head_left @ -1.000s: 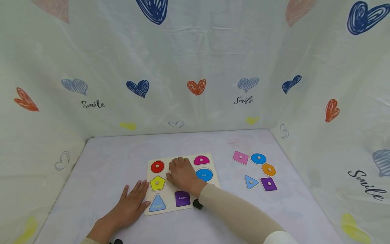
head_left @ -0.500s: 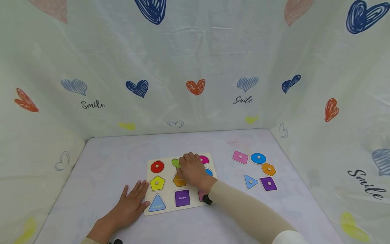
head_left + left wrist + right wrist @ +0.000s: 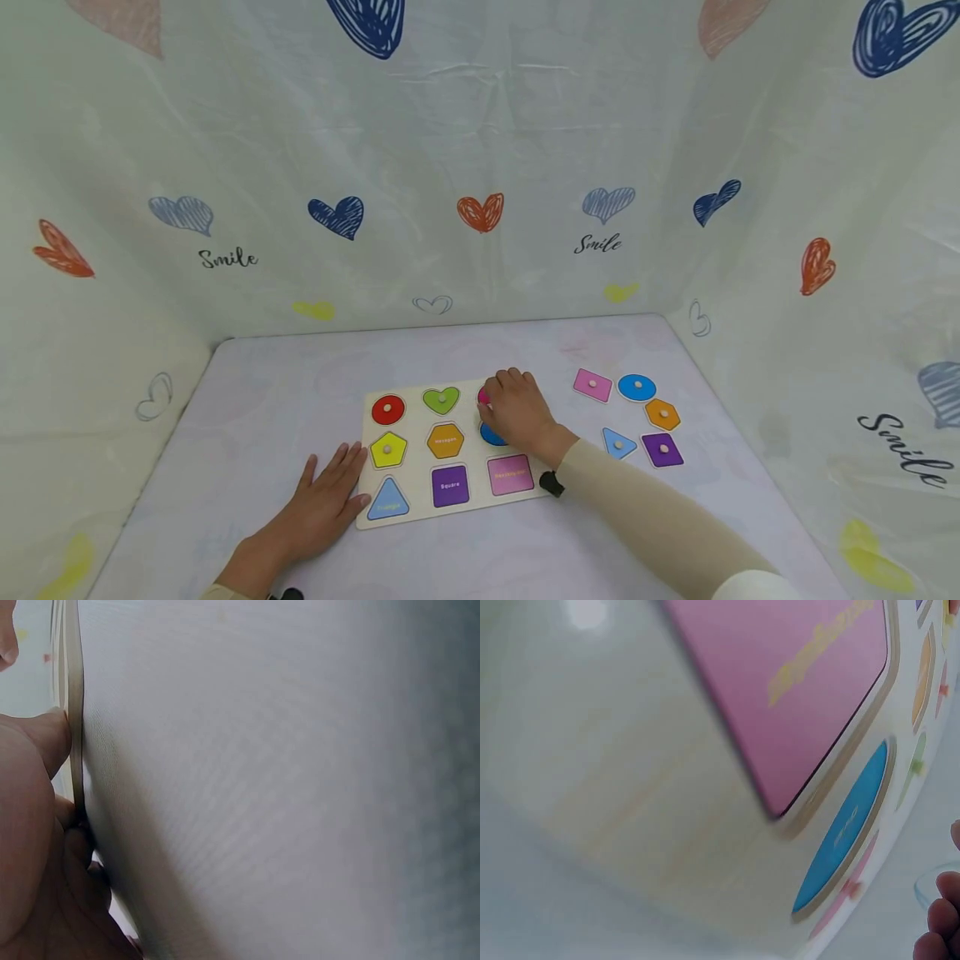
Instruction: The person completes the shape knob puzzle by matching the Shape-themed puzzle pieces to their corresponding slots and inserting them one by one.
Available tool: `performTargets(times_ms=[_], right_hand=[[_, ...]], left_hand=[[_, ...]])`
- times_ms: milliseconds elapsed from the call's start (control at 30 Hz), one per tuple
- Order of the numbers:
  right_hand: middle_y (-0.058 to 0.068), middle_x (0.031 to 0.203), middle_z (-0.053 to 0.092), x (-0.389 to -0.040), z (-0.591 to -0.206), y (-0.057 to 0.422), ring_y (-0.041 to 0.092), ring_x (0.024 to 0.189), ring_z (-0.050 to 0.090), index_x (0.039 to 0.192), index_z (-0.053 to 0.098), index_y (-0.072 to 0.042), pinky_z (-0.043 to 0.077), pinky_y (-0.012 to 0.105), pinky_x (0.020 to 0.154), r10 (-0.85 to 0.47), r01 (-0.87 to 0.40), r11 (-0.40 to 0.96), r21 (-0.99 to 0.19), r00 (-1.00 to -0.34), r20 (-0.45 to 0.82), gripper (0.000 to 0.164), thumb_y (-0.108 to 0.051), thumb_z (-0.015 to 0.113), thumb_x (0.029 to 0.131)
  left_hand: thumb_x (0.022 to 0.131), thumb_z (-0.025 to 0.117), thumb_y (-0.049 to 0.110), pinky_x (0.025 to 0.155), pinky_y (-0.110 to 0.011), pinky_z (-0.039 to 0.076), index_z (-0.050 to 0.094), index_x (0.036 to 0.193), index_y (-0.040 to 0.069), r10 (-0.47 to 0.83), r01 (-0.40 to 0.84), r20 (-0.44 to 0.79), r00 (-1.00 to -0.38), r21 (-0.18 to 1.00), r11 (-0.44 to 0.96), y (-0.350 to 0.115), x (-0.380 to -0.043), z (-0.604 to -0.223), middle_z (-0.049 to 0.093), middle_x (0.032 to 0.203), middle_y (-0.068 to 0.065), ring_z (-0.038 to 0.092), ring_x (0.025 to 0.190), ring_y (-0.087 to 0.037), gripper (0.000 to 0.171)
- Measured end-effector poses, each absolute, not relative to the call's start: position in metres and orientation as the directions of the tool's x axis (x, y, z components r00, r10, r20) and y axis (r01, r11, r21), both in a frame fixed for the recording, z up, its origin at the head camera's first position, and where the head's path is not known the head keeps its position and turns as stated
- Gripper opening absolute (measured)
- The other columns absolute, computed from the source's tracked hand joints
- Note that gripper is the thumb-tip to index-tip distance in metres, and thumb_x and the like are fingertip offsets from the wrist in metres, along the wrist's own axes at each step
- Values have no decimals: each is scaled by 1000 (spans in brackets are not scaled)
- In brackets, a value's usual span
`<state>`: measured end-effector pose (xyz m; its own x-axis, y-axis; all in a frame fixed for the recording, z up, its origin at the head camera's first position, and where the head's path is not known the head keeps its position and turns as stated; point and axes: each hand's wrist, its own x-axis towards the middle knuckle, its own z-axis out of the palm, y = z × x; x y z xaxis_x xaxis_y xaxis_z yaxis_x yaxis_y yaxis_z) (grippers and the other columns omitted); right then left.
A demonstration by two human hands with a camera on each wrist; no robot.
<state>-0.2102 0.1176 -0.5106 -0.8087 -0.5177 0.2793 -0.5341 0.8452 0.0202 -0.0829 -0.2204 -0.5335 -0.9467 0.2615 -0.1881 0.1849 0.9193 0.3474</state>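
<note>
A pale puzzle board (image 3: pixel 412 512) lies on the table with coloured shapes. My left hand (image 3: pixel 318 504) rests with spread, straight fingers at its left edge; the left wrist view shows its thumb (image 3: pixel 52 735) against the board's edge. My right hand (image 3: pixel 521 412) hovers over the board's upper right, partly hiding the magenta semicircle (image 3: pixel 849 889) and the blue oval recess (image 3: pixel 844 829). Its fingers (image 3: pixel 945 915) are loosely bent, apart from the semicircle's knob. Knobbed pieces sit in the board: a red circle (image 3: pixel 387 409), a green heart (image 3: pixel 441 400) and a yellow pentagon (image 3: pixel 387 450).
Right of the board lie loose knobbed pieces: a pink rectangle (image 3: pixel 592 385), blue oval (image 3: pixel 637 387), orange hexagon (image 3: pixel 662 414), blue triangle (image 3: pixel 618 443) and purple square (image 3: pixel 662 449). A heart-printed curtain (image 3: pixel 420 267) surrounds the table (image 3: pixel 285 375) at back and sides.
My right hand has moved right across the board, from over the green heart to the magenta semicircle, uncovering the heart, the orange hexagon recess and the pink rectangle recess. My left hand has stayed put.
</note>
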Motion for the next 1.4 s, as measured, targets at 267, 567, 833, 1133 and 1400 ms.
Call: performTargets(times_ms=[267, 567, 833, 1133, 1400], right_hand=[[9, 104, 67, -211, -508, 151, 25, 100, 61, 116, 69, -6, 50, 37, 84, -467, -484, 875, 4, -844, 263, 37, -37, 77, 97], [10, 101, 67, -206, -509, 203, 26, 96, 59, 111, 70, -6, 50, 39, 82, -392, -413, 910, -17, -874, 287, 32, -31, 81, 94], [12, 91, 62, -204, -510, 255, 29, 86, 53, 103, 67, 0, 46, 41, 75, -339, -354, 935, 11, -885, 318, 33, -28, 82, 93], [14, 96, 64, -195, -520, 315, 34, 92, 57, 99, 65, -1, 46, 47, 77, -267, -283, 959, -7, -914, 307, 24, -21, 76, 93], [16, 95, 63, -180, -523, 363, 37, 93, 56, 106, 65, 3, 49, 50, 77, -214, -211, 977, 42, -947, 237, 32, -22, 78, 93]], left_hand=[[102, 66, 41, 126, -73, 1, 31, 166, 4, 257, 183, -186, -948, 342, 922, -221, -83, -535, 31, 171, -20, 19, 161, -44, 81], [102, 65, 41, 126, -73, 1, 31, 166, 5, 254, 180, -182, -950, 345, 921, -222, -83, -537, 32, 171, -20, 20, 161, -43, 80], [103, 65, 42, 126, -73, -1, 30, 166, 5, 251, 176, -196, -948, 333, 926, -220, -82, -535, 32, 171, -20, 20, 161, -43, 81], [102, 65, 42, 126, -73, -1, 31, 166, 5, 254, 173, -194, -947, 357, 918, -221, -83, -536, 31, 172, -18, 19, 162, -42, 81], [102, 66, 42, 127, -72, 0, 31, 165, 5, 261, 182, -189, -947, 352, 918, -223, -83, -537, 32, 172, -18, 18, 162, -41, 81]])
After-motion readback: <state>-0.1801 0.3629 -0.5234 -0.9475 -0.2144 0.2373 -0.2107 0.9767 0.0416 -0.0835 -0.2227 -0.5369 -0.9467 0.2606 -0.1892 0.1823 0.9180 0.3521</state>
